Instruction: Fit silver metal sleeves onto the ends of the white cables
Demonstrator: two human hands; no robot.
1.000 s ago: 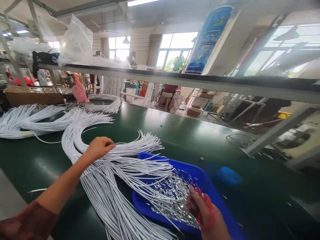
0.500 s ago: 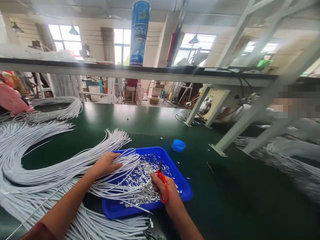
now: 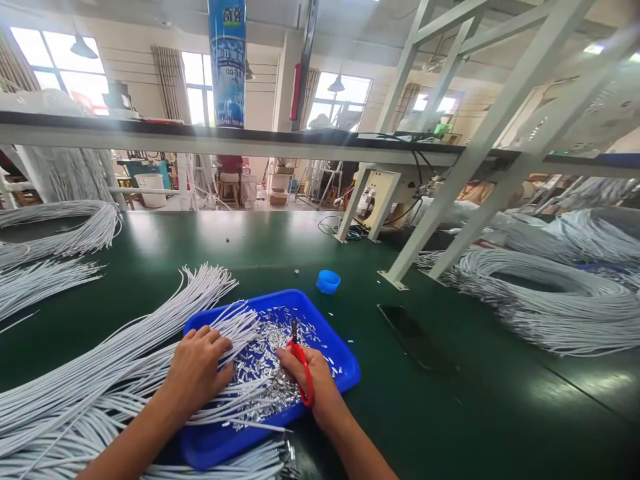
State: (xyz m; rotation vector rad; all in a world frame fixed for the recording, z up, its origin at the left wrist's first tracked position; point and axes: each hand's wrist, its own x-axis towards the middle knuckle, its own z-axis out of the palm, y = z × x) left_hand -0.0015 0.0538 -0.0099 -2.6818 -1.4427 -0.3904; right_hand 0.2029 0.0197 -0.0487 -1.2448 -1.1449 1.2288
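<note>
My left hand (image 3: 200, 367) lies over a bundle of white cables (image 3: 135, 360), its fingers curled around part of them. The cables' loose ends reach over a blue tray (image 3: 347, 367). Inside the tray lie many small shiny metal sleeves (image 3: 265, 340). My right hand (image 3: 317, 383) is closed on red-handled scissors (image 3: 307, 387), with the dark blades pointing up and away. Its thumb and fingertips are pressed together above the sleeves; whether they also pinch a sleeve or cable end, I cannot make out.
A small blue cap (image 3: 328, 281) and a dark phone-like slab (image 3: 413, 337) lie beyond the tray. More white cable coils (image 3: 565, 293) rest at right and others at far left. Sloping metal legs (image 3: 430, 227) hold a shelf with a blue spray can (image 3: 227, 73).
The view has turned to the right, so the scene shifts left. My left hand now sits more flatly across the cables with fingers curled. The right hand keeps its hold on the scissors.
</note>
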